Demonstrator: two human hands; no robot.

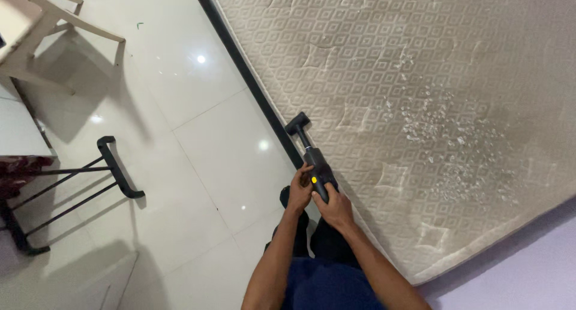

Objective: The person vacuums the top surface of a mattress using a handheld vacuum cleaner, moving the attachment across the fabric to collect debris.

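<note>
- Both hands are closed around the vacuum (316, 169), a small dark handheld one: the right hand (333, 207) wraps the rear of the body, and the left hand (299, 193) grips the side, its thumb near a yellow button.
- The nozzle (297, 123) points away from the hands and lies on the edge of the mattress (384, 58).
- To do this well, I think the nozzle should stay flat on the fabric and move in slow passes.
- White crumbs (456, 148) lie well to the right of the hands; they may be powder, the view is not clear.
- To the left of the hands is the tiled floor (198, 160), with a black rack (78, 184) and a pale chair (36, 28) farther off.
</note>
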